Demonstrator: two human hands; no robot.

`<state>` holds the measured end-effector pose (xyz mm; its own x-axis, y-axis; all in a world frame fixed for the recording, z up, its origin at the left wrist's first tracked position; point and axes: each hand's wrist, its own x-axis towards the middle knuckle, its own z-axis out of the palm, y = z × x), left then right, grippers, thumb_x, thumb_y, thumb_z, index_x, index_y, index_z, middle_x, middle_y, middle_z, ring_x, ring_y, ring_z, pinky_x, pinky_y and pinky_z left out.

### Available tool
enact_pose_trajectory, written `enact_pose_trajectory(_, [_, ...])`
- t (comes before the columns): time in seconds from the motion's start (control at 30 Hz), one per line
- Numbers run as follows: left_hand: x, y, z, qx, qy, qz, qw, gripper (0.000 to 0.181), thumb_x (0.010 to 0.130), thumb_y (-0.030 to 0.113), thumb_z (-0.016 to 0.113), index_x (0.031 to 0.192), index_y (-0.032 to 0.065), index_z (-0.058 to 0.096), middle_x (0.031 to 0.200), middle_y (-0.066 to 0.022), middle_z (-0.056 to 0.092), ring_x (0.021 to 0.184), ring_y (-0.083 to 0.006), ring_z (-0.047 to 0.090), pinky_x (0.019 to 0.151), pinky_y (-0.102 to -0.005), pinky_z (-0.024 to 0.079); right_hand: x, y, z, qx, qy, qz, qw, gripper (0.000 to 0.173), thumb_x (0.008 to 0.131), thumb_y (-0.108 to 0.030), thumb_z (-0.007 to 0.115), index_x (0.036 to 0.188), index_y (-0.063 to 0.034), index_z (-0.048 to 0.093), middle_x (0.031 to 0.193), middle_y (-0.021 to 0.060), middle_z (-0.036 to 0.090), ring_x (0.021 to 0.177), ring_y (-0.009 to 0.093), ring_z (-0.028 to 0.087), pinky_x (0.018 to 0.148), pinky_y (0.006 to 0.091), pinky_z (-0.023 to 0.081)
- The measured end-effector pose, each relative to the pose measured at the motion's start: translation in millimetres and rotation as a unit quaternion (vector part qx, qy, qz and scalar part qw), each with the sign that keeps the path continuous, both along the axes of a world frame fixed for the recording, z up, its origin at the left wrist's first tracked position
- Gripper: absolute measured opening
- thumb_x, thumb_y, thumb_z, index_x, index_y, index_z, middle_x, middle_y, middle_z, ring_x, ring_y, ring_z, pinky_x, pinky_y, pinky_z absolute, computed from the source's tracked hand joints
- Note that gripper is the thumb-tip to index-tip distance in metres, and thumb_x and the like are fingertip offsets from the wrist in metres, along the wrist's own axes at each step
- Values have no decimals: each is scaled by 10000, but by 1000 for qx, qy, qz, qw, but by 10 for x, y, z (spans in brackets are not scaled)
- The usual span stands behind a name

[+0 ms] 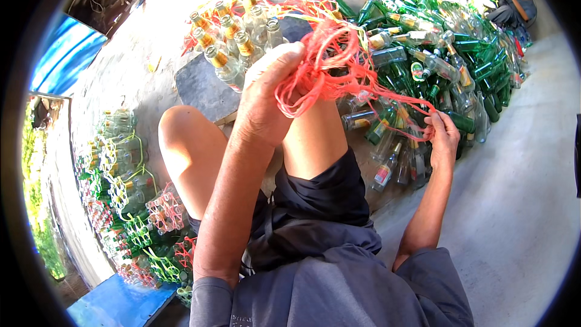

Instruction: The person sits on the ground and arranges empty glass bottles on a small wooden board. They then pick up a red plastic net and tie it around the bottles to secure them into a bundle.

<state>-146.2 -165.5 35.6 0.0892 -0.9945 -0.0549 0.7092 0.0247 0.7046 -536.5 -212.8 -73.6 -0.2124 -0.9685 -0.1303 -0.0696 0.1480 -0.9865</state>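
Note:
My left hand (272, 86) grips a tangled bundle of red plastic twine (333, 61), held up above my knees. Loops of it bulge out past the thumb. From the bundle a few red strands (399, 96) run right to my right hand (439, 134), whose fingers pinch their end. Behind my left hand, clear glass bottles (225, 61) with gold neck labels stand upright in a close group on a dark flat slab (204, 82). Red and yellow twine (313, 5) trails on the floor beyond them.
A large heap of loose green and clear bottles (435, 63) lies ahead and to the right. Twine-netted bottle bundles (122, 181) are stacked at left, near a blue panel (125, 302). Another person (517, 4) sits at the far right, behind the heap.

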Motion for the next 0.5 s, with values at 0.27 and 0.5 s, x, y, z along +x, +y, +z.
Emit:
enact_pose_trajectory(0.27, [275,-25,-22,-53,86,-26,995,331,1040,249,591,1237,-11,650,1148,-165,715,1038,-271,689,948,-422,540,-200,93,-79,18,-12,-1,1000,213,1003,-205,708,1127,-37,749,890,2,704,702,65,588,632,245,498])
enact_pose_trajectory(0.5, [296,12,-42,-59,85,-37,994,321,1043,244,592,1208,-27,638,1114,-159,696,1029,-254,664,931,-405,530,-103,156,-265,38,333,189,923,168,976,-136,664,1005,9,745,787,-1,690,682,90,614,643,262,490])
